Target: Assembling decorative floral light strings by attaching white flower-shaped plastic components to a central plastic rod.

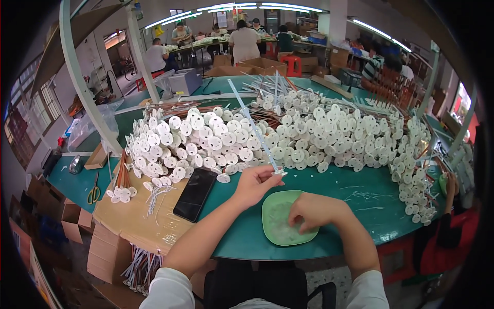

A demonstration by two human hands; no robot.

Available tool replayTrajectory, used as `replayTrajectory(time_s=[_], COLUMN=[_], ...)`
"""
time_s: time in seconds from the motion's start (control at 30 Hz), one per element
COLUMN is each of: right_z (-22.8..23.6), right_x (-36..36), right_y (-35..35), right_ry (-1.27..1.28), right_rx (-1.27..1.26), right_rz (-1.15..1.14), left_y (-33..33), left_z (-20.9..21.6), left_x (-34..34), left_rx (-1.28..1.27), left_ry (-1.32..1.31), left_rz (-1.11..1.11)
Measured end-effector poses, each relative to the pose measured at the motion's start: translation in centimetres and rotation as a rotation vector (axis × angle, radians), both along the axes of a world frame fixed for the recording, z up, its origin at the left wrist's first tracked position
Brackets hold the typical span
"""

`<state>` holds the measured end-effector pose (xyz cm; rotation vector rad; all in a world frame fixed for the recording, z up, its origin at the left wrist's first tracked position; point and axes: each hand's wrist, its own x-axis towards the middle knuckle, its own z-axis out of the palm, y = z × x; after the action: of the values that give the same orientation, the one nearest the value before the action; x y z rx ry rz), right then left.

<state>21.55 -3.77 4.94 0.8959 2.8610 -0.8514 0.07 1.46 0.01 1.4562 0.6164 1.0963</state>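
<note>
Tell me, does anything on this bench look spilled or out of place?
Pale streaks mar the green table right of the bowl; scraps or scratches, I can't tell. The phone seems out of place beside the heaped white discs. Nothing else stands out.

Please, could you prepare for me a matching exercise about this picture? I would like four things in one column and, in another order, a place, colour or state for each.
Column 1
1. Left hand
2. Right hand
3. Phone
4. Scissors

Column 2
A. Yellow-handled
B. Holding a long pale strip
C. Black, lying flat
D. Reaching into the green bowl

Right pairs: 1-B, 2-D, 3-C, 4-A
</note>
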Motion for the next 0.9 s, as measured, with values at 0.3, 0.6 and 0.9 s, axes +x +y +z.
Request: replayTrajectory(time_s=[0.3, 0.6, 0.9], right_z=[0.0, 0.9, 0.3], right_x=[-0.2, 0.9, 1.1], right_y=[-0.3, 1.4, 1.4], right_ry=[0.03, 0.687, 0.783], right_rx=[-0.068, -0.46, -0.425], right_rz=[0.027, -0.316, -0.322], left_y=[-0.3, 0.4, -0.1], left_z=[-0.3, 1.3, 1.1], left_x=[-0.7, -1.0, -1.6], left_rx=[-0.009, -0.027, -0.067], left_ry=[-0.056, -0.204, -0.295], left_rz=[0.042, 0.091, -0.035])
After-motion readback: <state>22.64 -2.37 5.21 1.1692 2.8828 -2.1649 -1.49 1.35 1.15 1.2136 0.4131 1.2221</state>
